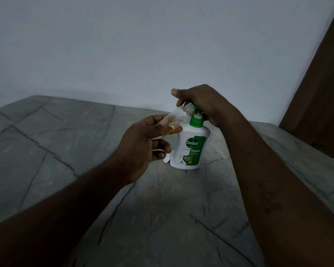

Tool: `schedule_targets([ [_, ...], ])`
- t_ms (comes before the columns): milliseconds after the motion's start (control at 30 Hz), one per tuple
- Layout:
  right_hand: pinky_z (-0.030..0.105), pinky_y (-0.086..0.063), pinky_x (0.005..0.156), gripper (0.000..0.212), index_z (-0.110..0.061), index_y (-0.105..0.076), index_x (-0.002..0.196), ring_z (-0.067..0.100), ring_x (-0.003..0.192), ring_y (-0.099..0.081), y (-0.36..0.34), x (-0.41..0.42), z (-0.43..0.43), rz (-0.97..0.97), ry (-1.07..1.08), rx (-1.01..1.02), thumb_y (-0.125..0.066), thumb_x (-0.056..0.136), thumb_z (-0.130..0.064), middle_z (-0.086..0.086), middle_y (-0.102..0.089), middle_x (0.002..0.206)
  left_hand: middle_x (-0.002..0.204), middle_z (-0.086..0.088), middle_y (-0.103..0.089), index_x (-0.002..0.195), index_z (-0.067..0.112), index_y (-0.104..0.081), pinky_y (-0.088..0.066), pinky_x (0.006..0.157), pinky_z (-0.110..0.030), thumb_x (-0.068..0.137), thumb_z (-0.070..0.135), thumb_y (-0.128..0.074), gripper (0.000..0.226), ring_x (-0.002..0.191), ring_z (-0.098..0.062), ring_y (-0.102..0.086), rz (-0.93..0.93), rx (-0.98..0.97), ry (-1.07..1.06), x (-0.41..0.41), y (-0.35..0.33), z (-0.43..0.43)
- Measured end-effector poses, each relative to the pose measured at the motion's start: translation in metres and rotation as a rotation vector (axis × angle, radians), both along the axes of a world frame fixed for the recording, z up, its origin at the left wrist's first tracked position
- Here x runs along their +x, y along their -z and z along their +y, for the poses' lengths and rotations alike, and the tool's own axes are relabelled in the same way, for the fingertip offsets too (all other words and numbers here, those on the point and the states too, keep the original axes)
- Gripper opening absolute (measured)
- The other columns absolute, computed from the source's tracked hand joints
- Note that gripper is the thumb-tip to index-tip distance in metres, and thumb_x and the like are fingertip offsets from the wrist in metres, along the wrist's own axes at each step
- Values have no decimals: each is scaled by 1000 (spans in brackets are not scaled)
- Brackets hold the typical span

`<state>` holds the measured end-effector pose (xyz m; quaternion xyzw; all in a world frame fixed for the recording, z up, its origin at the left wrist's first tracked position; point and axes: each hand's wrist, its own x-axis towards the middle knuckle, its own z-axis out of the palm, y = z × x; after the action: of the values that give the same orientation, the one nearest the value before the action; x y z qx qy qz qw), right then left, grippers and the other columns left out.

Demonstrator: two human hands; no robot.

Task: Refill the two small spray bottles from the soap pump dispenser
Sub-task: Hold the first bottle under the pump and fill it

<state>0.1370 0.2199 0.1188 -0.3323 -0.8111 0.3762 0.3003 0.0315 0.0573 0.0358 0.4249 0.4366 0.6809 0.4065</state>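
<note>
Forearms (66, 209) nearest; our left hand (141, 143) pinches the tilted, part-filled spray bottle (176, 120), mouth at the nozzle of the soap dispenser (189, 149) on the counter (162, 209), our right hand (202, 103) curled over its pump: filling, we judge; next needs a slow, aligned press.

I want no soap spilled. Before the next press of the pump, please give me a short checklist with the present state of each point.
1. Left hand holds bottle firmly: ok.
2. Bottle is uncapped and tilted, with its mouth at the spout: ok; exact alignment: cannot tell.
3. Right hand grips the top of the dispenser: ok.
4. Dispenser stands upright on table: ok.
5. Room left in bottle: ok, yellow liquid fills only its lower part.
6. Second bottle ready nearby: cannot tell.
</note>
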Motion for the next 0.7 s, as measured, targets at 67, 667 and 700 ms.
schedule_targets([
  [67, 37, -48, 73, 40, -17, -76, 76, 20, 75, -60, 1, -1, 2, -10, 12, -1, -73, 85, -56, 0, -69, 80, 112, -6, -76, 127, 13, -63, -40, 58, -29, 101, 16, -42, 33, 61, -19, -53, -3, 4, -4, 0, 0, 0],
  [667, 36, -51, 76, 40, -15, -76, 88, 22, 81, -64, 5, -3, 5, -85, 40, -40, -76, 83, -55, 8, -73, 96, 117, -10, -74, 125, 13, -64, -42, 56, -27, 99, 28, -48, 34, 61, -19, -53, -18, -15, -6, 0, 4, 1],
  [700, 35, -50, 74, 40, -17, -76, 84, 21, 79, -63, 3, -3, 5, -76, 47, -17, -74, 84, -57, 6, -72, 92, 117, -10, -75, 125, 14, -64, -42, 56, -27, 99, 28, -48, 34, 62, -19, -53, -22, -13, -4, 0, 3, 1],
])
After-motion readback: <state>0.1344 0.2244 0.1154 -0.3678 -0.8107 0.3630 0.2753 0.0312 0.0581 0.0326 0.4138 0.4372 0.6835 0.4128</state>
